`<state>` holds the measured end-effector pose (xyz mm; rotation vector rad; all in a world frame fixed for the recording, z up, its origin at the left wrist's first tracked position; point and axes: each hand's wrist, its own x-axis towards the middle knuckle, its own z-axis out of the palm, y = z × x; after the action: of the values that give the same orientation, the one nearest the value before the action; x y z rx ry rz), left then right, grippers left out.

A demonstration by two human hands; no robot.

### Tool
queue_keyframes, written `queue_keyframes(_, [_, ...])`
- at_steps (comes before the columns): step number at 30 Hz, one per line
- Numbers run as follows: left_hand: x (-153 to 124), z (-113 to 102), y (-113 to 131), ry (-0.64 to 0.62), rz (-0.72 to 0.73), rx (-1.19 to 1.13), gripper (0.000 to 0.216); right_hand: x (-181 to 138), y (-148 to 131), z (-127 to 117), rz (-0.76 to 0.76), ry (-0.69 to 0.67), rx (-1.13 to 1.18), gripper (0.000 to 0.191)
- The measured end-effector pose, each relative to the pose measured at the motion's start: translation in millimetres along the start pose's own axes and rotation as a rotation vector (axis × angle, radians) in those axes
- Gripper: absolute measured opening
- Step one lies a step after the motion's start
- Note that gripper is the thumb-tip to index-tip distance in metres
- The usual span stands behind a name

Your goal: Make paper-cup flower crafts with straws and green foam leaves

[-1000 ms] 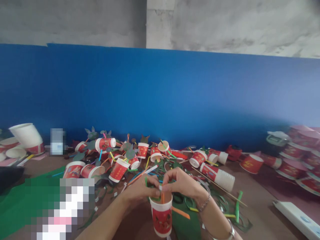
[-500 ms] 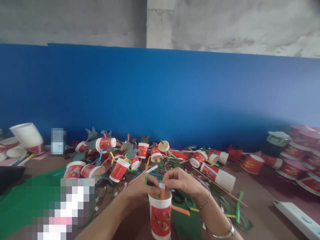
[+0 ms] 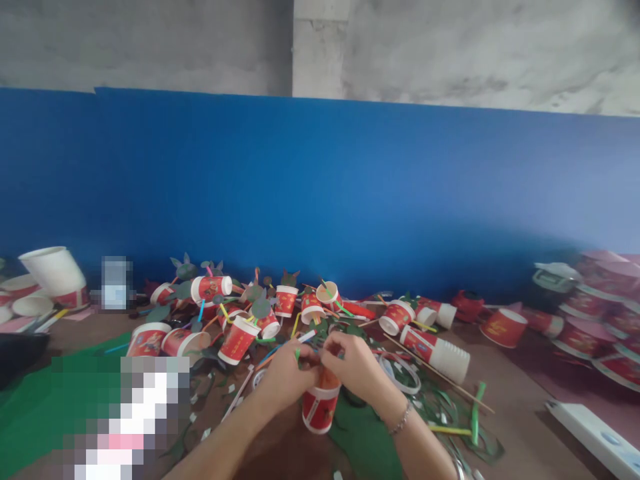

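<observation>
A red and white paper cup (image 3: 319,408) is held between both my hands at the lower middle of the head view. My left hand (image 3: 286,375) is closed on its left rim, fingers pinched over the top. Closed in the same way, my right hand (image 3: 356,365) covers the rim from the right side, a bracelet on its wrist. The cup's mouth and whatever is inside are hidden by my fingers. A green strip peeks out between the two hands.
Several decorated red cups (image 3: 237,339) with coloured straws lie scattered behind, against a blue board (image 3: 320,200). A stack of cups (image 3: 434,353) lies to the right, with tape rings (image 3: 400,375) and green paper scraps (image 3: 367,448) nearby. A green sheet (image 3: 35,407) lies left; red bowls (image 3: 607,313) far right.
Both hands have closed down over the cup's mouth and carried it a little away from me. The orange straw piece seen above the rim is now hidden.
</observation>
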<state>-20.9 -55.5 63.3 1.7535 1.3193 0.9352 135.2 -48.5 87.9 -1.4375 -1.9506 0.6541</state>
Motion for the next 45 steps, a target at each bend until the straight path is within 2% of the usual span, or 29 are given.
queue_keyframes(3, [1.2,-0.2,-0.9,0.105,-0.046,-0.004,0.015,-0.3,-3.9,-4.1,-0.087,0.166,-0.008,0.013])
queue_keyframes(5, [1.6,-1.6,0.5,0.139,-0.059,0.03,0.017,-1.5,-5.5,-5.2,-0.132,0.225,-0.078,0.011])
queue_keyframes(10, [0.2,-5.1,4.3,0.193,-0.001,0.203,0.015,-8.1,-10.6,3.6,-0.153,0.16,-0.228,0.016])
queue_keyframes(17, [-4.7,-1.9,2.9,0.279,0.215,0.452,0.018,-11.2,-14.4,16.2,-0.117,0.137,-0.315,0.018])
queue_keyframes(20, [-8.1,0.5,4.0,0.299,0.26,0.508,0.019,-12.3,-15.9,18.4,-0.106,0.145,-0.321,0.021])
queue_keyframes(38, [-14.4,5.6,3.1,0.339,0.336,0.573,0.021,-13.8,-14.0,20.0,-0.11,0.125,-0.292,0.02])
queue_keyframes(45, [-15.7,7.5,1.1,0.314,0.334,0.589,0.02,-12.7,-14.1,21.4,-0.077,0.137,-0.288,0.021])
